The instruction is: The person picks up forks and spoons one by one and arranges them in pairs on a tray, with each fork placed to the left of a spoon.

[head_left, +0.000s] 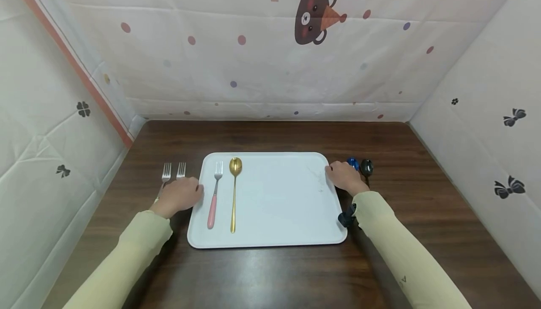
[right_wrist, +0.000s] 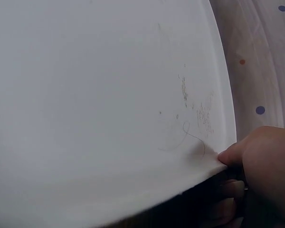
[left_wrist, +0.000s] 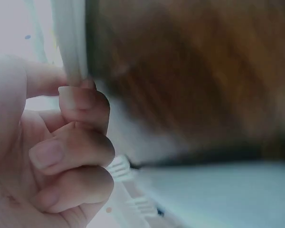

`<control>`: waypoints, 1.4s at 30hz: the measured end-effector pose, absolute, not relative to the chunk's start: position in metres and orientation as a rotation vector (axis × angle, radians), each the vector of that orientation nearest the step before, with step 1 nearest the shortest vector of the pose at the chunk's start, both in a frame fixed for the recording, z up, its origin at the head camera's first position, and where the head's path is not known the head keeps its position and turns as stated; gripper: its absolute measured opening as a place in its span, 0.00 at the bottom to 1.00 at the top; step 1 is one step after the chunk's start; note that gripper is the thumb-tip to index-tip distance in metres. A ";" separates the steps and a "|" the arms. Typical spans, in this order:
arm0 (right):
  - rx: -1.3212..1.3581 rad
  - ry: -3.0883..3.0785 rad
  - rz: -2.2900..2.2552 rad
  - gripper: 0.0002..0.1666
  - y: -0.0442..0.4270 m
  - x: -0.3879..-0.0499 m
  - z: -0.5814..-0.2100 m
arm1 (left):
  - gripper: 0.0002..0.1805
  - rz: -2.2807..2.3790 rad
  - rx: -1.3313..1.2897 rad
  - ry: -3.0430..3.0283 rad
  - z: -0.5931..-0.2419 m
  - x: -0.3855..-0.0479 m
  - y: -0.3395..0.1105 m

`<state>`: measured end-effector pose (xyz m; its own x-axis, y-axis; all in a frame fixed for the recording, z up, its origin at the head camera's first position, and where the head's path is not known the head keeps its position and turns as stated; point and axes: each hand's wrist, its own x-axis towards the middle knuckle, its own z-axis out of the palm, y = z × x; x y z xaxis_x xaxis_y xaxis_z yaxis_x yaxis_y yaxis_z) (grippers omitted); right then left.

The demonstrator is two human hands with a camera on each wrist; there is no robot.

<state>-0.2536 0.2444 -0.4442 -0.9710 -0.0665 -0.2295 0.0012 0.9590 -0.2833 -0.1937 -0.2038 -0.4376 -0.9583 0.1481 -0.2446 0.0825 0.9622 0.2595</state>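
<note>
A white rectangular tray (head_left: 279, 201) lies between my two hands. On its left side rest a pink-handled fork (head_left: 212, 208) and a gold spoon (head_left: 235, 168), side by side with their handles toward me. At the left edge, my left hand (head_left: 179, 194) pinches the tray's rim (left_wrist: 72, 38) between thumb and forefinger, the other fingers curled. My right hand (head_left: 345, 176) grips the opposite edge. In the right wrist view its thumb (right_wrist: 230, 154) presses the top of the rim, with fingers underneath, partly in shadow. Faint dark marks and a hair-like strand show on the tray there.
Two forks (head_left: 166, 173) lie on the brown wooden table (head_left: 262, 276) beyond my left hand, their handles mostly hidden. Behind my right hand are a blue spoon (head_left: 352, 163) and a dark spoon (head_left: 367, 167). Patterned cloth (head_left: 262, 65) walls in the back and both sides.
</note>
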 end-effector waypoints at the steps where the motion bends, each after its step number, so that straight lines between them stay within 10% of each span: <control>1: -0.053 2.872 -0.409 0.30 0.245 -0.254 -0.444 | 0.17 0.355 0.174 2.856 -0.437 -0.194 -0.205; 42: -0.093 2.873 -0.349 0.30 0.242 -0.255 -0.447 | 0.14 0.275 0.119 2.861 -0.432 -0.185 -0.257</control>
<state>-0.2551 0.2420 -0.4471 -0.9678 -0.0925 -0.2340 -0.0337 0.9693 -0.2437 -0.1853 -0.2566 -0.4319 -0.9618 0.1056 -0.2526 0.0556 0.9787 0.1975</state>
